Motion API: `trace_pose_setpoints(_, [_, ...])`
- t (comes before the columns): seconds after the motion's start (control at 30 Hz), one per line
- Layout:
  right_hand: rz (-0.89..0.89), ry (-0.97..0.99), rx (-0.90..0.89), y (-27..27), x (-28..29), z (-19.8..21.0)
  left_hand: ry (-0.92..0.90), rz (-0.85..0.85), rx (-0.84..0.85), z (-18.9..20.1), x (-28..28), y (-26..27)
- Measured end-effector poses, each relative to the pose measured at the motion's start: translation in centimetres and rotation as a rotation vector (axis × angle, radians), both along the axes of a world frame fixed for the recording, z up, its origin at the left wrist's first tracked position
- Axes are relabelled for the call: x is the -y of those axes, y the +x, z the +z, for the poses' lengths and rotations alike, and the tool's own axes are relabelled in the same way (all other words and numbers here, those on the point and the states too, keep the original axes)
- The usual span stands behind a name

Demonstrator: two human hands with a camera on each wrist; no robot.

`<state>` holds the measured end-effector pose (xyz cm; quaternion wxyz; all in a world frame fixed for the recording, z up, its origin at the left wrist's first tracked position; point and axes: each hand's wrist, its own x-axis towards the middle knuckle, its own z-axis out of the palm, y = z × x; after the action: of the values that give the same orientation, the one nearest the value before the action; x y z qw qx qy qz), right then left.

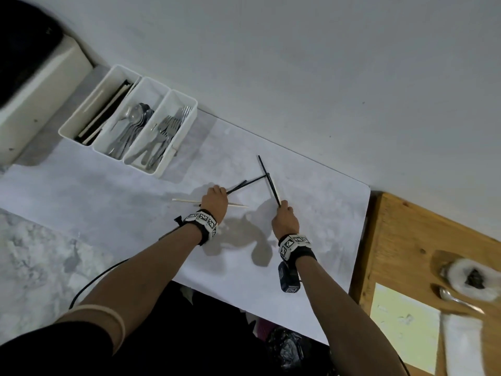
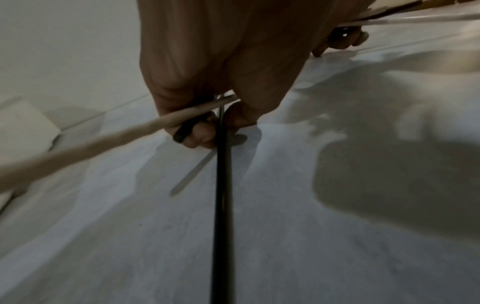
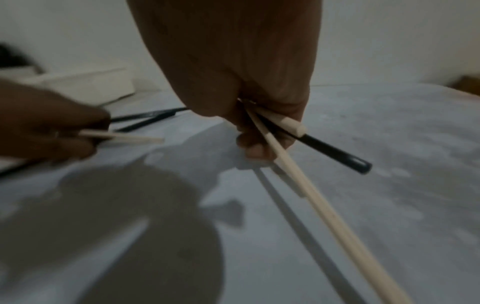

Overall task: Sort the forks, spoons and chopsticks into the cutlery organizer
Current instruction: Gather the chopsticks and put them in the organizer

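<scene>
On the pale table, my left hand grips a pale wooden chopstick lying crosswise and black chopsticks that point up and right. In the left wrist view the same hand holds the pale stick and a black one. My right hand grips black chopsticks that point away from me. Its wrist view shows the fingers curled round a long pale chopstick and a black one. The white three-part organizer stands at the back left with chopsticks, spoons and forks in separate compartments.
A wall runs right behind the table. A white box stands left of the organizer. At the right is a lower wooden table with a spoon, a bowl and paper. Dark bags lie under the table's near edge.
</scene>
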<state>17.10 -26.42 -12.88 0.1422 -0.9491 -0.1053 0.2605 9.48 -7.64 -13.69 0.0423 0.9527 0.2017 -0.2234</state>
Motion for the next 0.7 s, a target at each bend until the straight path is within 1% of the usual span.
trace_pose_setpoints(0.1, [-0.014,0.1,-0.072,0.3,-0.3,0.5,-0.011,0.007,0.008,0.3,-0.2,0.2])
trace_pose_setpoints(0.2, [-0.086,0.225,-0.106,0.8,-1.6,1.6,-0.059,0.037,0.011,0.9,-1.0,0.4])
trace_pose_setpoints(0.27, [-0.128,0.29,-0.103,1.4,-2.7,2.7,-0.135,0.106,0.024,1.2,-1.7,0.3])
trace_pose_setpoints(0.33, [-0.152,0.355,-0.122,1.9,-4.2,4.1,-0.241,0.206,0.071,1.7,-2.6,0.0])
trace_pose_setpoints(0.4, [-0.216,0.448,-0.173,2.4,-6.1,5.6,-0.36,0.297,0.172,2.7,-3.7,-0.3])
trace_pose_setpoints(0.53, [-0.404,0.677,-0.292,2.6,-11.4,9.8,-0.589,0.481,0.425,5.4,-7.3,-0.3])
trace_pose_setpoints(0.7, [-0.424,0.974,-0.334,1.9,-20.4,15.8,-0.904,0.821,0.632,10.1,-14.3,1.1])
